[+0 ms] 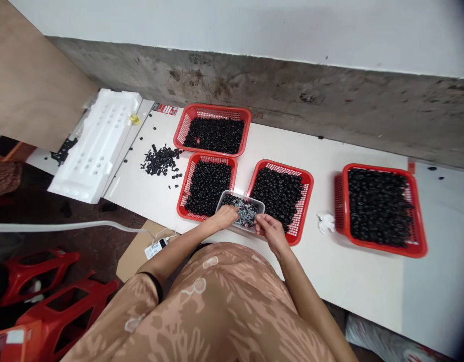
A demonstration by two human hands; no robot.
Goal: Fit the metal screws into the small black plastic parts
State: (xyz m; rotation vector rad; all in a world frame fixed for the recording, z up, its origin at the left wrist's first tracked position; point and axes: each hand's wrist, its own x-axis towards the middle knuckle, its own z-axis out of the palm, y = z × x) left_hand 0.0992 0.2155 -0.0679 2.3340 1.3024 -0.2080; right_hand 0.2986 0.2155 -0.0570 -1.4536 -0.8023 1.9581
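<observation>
Four red plastic baskets (pixel 232 111) heaped with black rubber rings (pixel 215 134) on white bench (pixel 367 286). Small grey-rimmed tub (pixel 241 195) sits across the corners of the two nearest baskets, holding a mix of black and silvery-grey small parts (pixel 244 211). Left hand (pixel 224 216): fingers (pixel 234 210) together, dipped into the tub. Right hand (pixel 271 230): fingers (pixel 259 221) slightly apart at the tub's near edge. Cannot tell whether either hand pinches anything. Loose pile of black rings (pixel 161 161) lies on the bench beyond the baskets, beside a white foam tray (pixel 96 146). Crumpled tissue (pixel 326 222) lies near the middle basket.
</observation>
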